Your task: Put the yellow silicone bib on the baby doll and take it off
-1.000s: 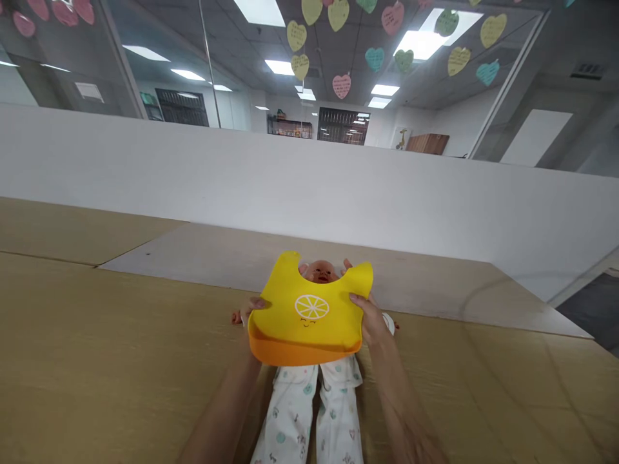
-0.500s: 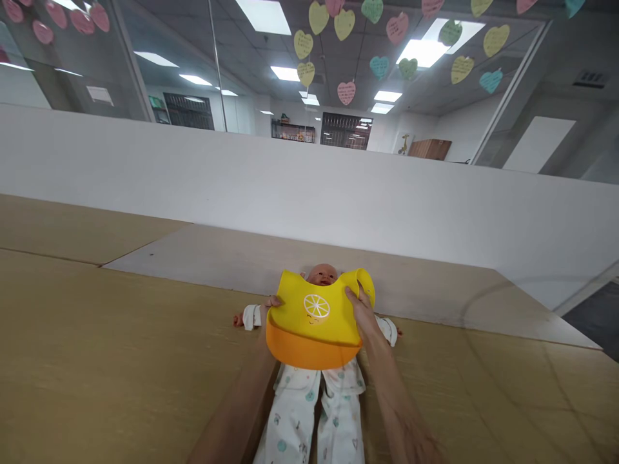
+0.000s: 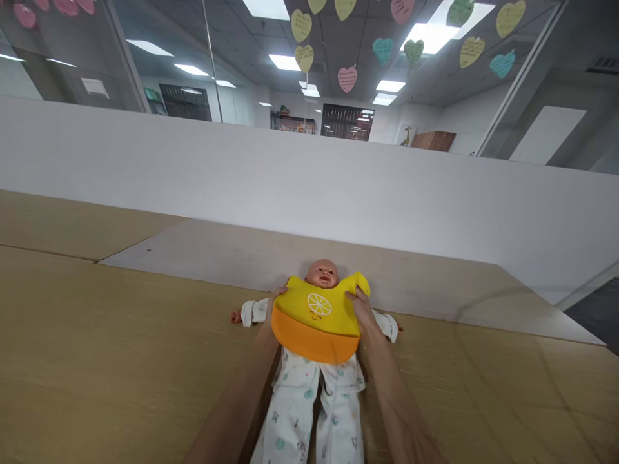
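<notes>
A person's right hand pinches the upper edge of a yellow silicone baby bib between thumb and fingers; the left hand, fingers curled round the bib's opposite edge, is partly hidden behind it. Between the hands the bib, its orange catch pocket lowest, sits across the chest of a baby doll in a printed white sleepsuit, lying face up on a wooden tabletop below the hands.
</notes>
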Demonstrator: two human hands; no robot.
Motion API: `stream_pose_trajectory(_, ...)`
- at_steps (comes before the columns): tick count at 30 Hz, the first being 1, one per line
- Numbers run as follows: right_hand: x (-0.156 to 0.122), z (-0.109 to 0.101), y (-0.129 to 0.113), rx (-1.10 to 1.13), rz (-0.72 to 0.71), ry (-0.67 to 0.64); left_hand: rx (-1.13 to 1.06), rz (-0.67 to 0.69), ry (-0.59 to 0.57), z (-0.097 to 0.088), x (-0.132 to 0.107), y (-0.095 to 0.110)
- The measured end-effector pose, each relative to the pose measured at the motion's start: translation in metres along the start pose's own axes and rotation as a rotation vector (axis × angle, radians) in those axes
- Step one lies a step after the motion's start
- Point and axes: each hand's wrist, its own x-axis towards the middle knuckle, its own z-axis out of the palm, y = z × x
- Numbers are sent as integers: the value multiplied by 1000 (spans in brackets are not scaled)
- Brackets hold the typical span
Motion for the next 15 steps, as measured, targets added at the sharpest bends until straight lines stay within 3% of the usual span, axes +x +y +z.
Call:
stream_pose_trajectory(5,15,-5,18,-74,-71,-21,-90,85,-6,3,-1,-5)
stream_pose_trajectory(11,20,-7,24,-103,-121,-11,-38,54,-115,-1,-1,0)
stream_pose_trajectory(15,17,-6,21,18,22,-24,-12,77,-150,-4,4,0)
